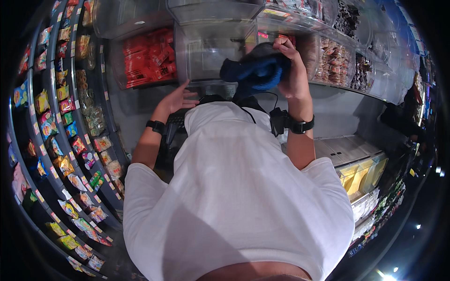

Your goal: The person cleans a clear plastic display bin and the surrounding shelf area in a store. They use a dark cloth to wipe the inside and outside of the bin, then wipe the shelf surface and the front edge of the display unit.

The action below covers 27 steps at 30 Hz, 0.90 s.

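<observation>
My right hand (291, 70), raised in front of me at the right, grips a blue and dark cloth (262, 72) that hangs in folds to its left. Behind the cloth is a clear plastic bin (207, 58) with little visible inside. My left hand (180, 98) is held with its fingers apart and nothing in it, just below that bin and the neighbouring clear bin of red packets (149, 58). Each wrist has a black band. A dark device at my waist is partly hidden by my white shirt.
Shelves of snack bags (66, 105) run along the left. Clear bins of wrapped sweets (334, 63) continue at the right, with more bins above. A low case with yellow-lit compartments (364, 175) stands at the lower right. A dark, unclear shape is at the far right.
</observation>
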Available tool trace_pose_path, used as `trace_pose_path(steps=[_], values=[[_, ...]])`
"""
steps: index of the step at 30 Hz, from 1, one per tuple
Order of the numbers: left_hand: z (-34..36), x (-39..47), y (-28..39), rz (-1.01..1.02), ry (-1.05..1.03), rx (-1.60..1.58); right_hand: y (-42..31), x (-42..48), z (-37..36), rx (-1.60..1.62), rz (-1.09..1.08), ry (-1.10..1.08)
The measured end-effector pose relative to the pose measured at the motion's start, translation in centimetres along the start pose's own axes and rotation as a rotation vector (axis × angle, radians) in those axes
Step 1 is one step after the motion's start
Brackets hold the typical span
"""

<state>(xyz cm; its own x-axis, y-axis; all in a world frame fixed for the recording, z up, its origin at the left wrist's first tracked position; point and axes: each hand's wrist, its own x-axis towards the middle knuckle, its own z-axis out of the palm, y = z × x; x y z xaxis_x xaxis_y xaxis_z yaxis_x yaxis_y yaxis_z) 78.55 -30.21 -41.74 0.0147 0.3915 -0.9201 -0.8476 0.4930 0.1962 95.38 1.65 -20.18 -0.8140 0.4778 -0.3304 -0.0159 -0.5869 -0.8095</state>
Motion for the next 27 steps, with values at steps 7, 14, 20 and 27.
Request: trace_pose_path(steps=[7,14,20,27], values=[[7.8,-10.1,5.1,0.67,0.144,1.13,3.4,1.8,3.5,0.124,0.056,-0.05],[10.2,-4.3,8.9,1.412,-0.06,0.964,5.5,3.7,6.7,-0.236,-0.103,-0.322],[11.6,2.8,13.8,0.936,0.395,1.588,6.0,3.9,-3.2,-1.044,-0.339,0.203],[10.6,13.6,9.8,0.843,0.162,2.0,16.9,0.8,-12.1,-1.325,0.323,0.175]])
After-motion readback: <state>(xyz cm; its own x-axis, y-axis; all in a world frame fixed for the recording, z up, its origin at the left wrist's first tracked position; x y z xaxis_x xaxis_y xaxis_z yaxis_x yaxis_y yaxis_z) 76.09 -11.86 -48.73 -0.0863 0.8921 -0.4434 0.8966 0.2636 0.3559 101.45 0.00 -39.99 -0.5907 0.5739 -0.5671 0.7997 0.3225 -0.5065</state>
